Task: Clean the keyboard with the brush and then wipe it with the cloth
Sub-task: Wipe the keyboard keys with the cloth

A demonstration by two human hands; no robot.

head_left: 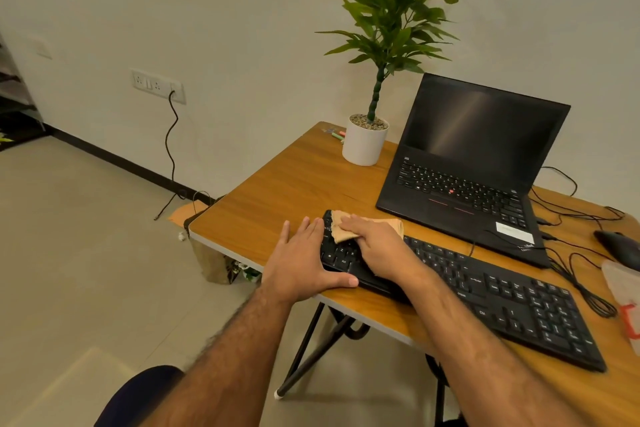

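A right hand (377,246), fingers flat, is pressing a folded beige cloth (349,229) onto the black keyboard's (502,298) left end on a wooden table (277,198); the left hand (301,260), fingers spread, is bracing it; a white pot (363,146) is holding a leafy plant (398,10) in pebbles

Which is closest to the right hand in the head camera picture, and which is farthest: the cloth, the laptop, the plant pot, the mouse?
From the right hand:
1. Cloth, under its fingers on the keyboard's left end.
2. Laptop, behind and to the right.
3. Plant pot, at the table's back edge.
4. Mouse, far right.
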